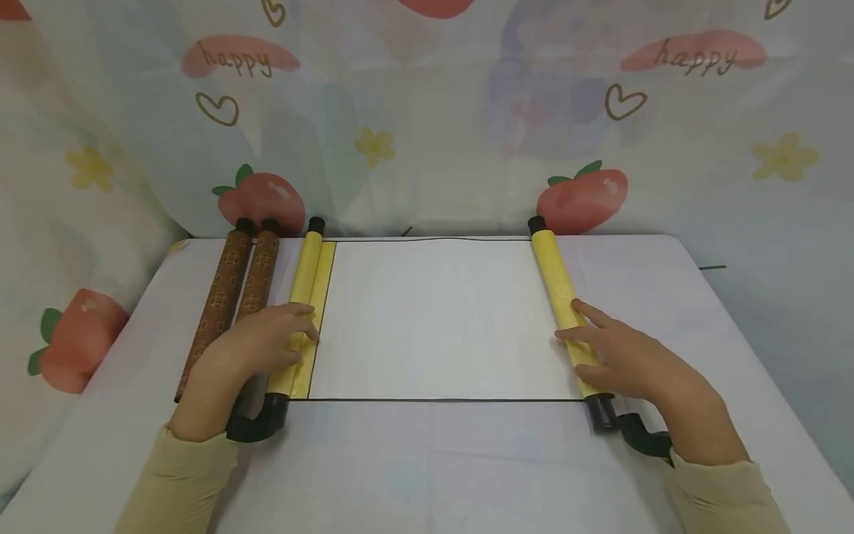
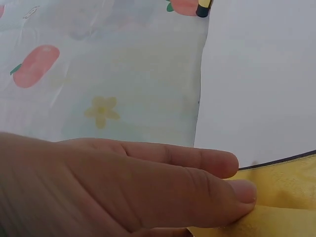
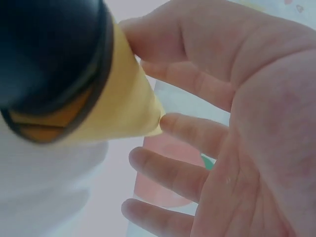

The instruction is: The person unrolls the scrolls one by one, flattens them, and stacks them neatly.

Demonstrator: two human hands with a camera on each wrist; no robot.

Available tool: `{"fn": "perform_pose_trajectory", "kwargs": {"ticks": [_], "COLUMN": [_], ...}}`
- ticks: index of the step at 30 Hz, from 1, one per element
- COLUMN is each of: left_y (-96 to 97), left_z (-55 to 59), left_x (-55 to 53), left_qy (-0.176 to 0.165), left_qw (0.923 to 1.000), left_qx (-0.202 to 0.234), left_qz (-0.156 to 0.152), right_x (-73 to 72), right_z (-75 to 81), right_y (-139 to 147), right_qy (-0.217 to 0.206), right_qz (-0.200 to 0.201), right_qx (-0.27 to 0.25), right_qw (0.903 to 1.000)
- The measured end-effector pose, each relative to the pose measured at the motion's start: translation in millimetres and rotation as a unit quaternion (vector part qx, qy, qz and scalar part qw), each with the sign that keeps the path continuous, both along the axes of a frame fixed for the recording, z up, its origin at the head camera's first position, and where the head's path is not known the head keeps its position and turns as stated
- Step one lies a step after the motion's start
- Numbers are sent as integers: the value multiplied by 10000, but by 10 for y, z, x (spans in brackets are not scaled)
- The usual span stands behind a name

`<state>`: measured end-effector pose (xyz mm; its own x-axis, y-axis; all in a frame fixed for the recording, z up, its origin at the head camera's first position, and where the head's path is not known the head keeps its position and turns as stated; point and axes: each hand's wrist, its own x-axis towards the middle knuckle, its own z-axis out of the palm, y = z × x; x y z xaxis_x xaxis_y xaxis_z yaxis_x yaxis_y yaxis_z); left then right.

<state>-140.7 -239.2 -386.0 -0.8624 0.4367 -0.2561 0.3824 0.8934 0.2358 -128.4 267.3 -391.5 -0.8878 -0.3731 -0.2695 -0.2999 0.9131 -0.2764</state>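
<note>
A hand scroll lies unrolled on the table, its blank white sheet [image 1: 440,319] spread between a left yellow roll [image 1: 305,271] and a right yellow roll [image 1: 552,263], each with black end caps. My left hand [image 1: 250,345] rests over the near half of the left roll, thumb and fingers fairly straight on the yellow cloth [image 2: 286,182]. At the other side my right hand [image 1: 620,356] touches the right roll with its fingers spread. In the right wrist view, the thumb [image 3: 153,42] lies against the yellow roll [image 3: 131,98], close to a large black end cap [image 3: 49,49].
Left of the scroll lie two brown patterned rolls [image 1: 227,267] with black caps, partly covered by my left forearm. A cloth backdrop [image 1: 454,148] with fruit and flower prints rises behind the white table [image 1: 427,482]. Black curved pieces [image 1: 646,439] sit by both wrists.
</note>
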Motion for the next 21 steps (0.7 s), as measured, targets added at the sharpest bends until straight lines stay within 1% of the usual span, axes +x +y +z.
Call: {"fn": "perform_pose_trajectory", "kwargs": {"ticks": [3, 6, 10, 13, 21], "left_y": [-11, -25, -10, -9, 24], "left_z": [-14, -38, -54, -36, 12], "left_x": [-4, -12, -19, -15, -20], "left_qy": [96, 159, 126, 85, -49], "left_qw": [9999, 9998, 9999, 9999, 9999], "left_qx": [38, 76, 110, 89, 71], "left_qz": [-37, -64, 4, 85, 53], "right_x": [-1, 9, 22, 17, 23], "right_z": [-14, -31, -22, -5, 45], "right_y": [7, 6, 52, 97, 230], "right_qy": [79, 37, 6, 102, 308], "right_qz": [137, 203, 252, 377, 520], "right_qx": [-21, -31, 52, 221, 452], "right_qw": [9999, 9998, 9997, 9990, 9971]}}
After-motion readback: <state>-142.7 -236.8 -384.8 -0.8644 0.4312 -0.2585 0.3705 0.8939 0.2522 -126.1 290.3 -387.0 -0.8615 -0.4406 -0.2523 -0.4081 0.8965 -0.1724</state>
